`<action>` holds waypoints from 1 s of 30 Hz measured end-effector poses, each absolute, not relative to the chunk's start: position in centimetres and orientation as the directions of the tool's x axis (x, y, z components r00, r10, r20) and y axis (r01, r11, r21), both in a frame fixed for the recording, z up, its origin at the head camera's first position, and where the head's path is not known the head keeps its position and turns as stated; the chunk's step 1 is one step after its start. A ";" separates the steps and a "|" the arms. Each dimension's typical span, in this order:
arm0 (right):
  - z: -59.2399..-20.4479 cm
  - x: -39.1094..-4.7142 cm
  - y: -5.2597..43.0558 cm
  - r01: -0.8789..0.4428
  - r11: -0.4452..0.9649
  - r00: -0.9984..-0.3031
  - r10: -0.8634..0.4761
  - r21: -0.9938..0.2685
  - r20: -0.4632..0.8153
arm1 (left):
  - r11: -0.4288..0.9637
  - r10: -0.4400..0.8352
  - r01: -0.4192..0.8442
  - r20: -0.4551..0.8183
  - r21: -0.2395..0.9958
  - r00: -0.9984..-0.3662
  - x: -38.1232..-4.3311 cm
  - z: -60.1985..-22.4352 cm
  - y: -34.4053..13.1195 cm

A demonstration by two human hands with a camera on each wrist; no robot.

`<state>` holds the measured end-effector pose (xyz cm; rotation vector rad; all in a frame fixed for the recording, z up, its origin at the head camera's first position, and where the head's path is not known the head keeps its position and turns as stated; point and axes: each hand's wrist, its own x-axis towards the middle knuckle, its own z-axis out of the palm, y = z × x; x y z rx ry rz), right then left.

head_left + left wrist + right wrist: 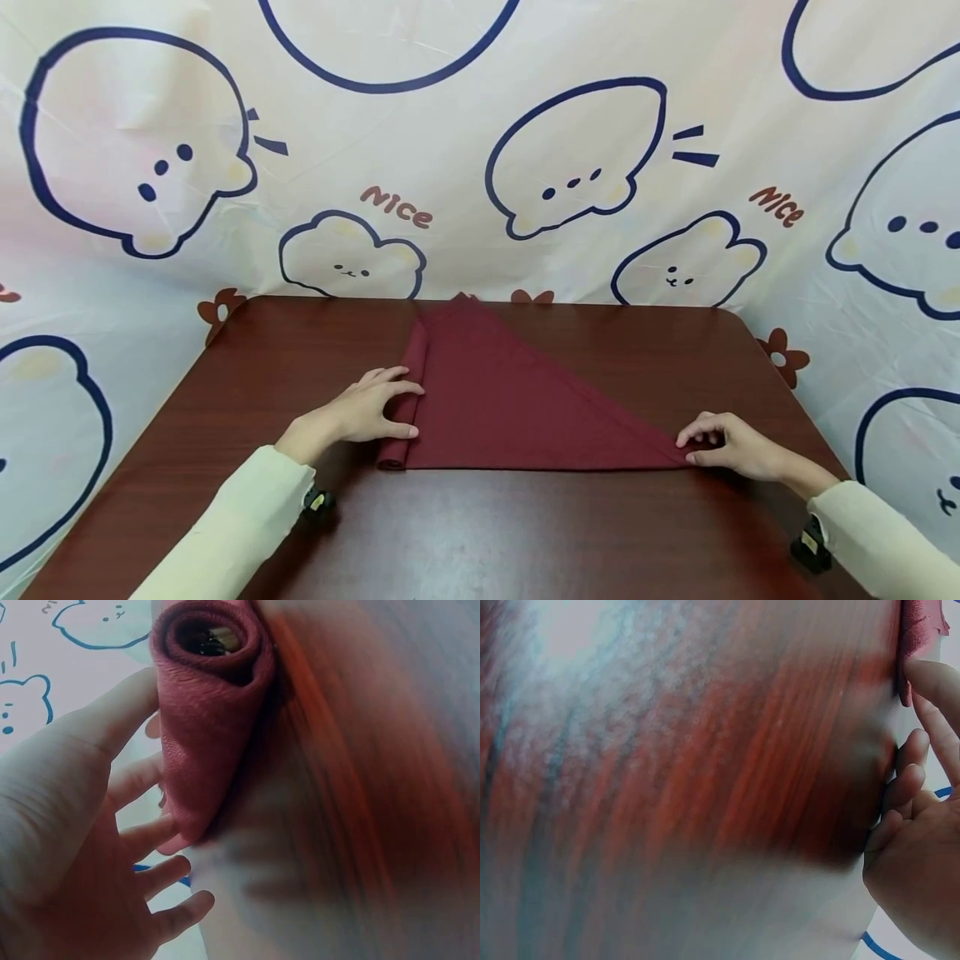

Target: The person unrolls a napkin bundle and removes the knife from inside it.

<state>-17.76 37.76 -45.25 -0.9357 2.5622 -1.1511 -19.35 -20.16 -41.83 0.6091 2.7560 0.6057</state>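
Observation:
A dark red cloth [495, 400] lies on the table, its left side wound into a narrow roll [401, 408] and its right side tapering to a corner. My left hand [367, 408] rests at the roll's near part, fingers spread and loosely bent. In the left wrist view, the fingertips touch the side of the roll [199, 727], whose coiled end faces the camera. At the cloth's right corner, my right hand [735, 446] pinches the tip between thumb and forefinger. The right wrist view shows the thumb on the cloth's tip [915, 641], other fingers curled below.
The dark brown wooden table [525, 533] has a glossy top that reflects light near the front. Behind and beside it hangs a pale curtain [450, 150] printed with bear outlines and flowers. The cloth's far point reaches the table's back edge.

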 end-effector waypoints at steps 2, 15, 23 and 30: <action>-45.4 -17.7 37.7 -0.470 0.495 -0.783 -0.615 -0.731 0.087 | 0.829 0.440 0.333 -0.158 0.448 -0.884 -19.2 -41.8 -20.4; -45.3 -17.7 37.7 -0.469 0.513 -0.796 -0.599 -0.719 0.093 | 0.826 0.439 0.332 -0.150 0.456 -0.886 -19.5 -41.5 -21.1; -45.1 -17.9 37.7 -0.466 0.519 -0.794 -0.603 -0.717 0.078 | 0.822 0.445 0.342 -0.138 0.455 -0.885 -19.6 -41.4 -21.5; -45.2 -17.7 37.7 -0.455 0.523 -0.800 -0.596 -0.721 0.073 | 0.819 0.443 0.341 -0.131 0.462 -0.887 -19.5 -41.4 -21.8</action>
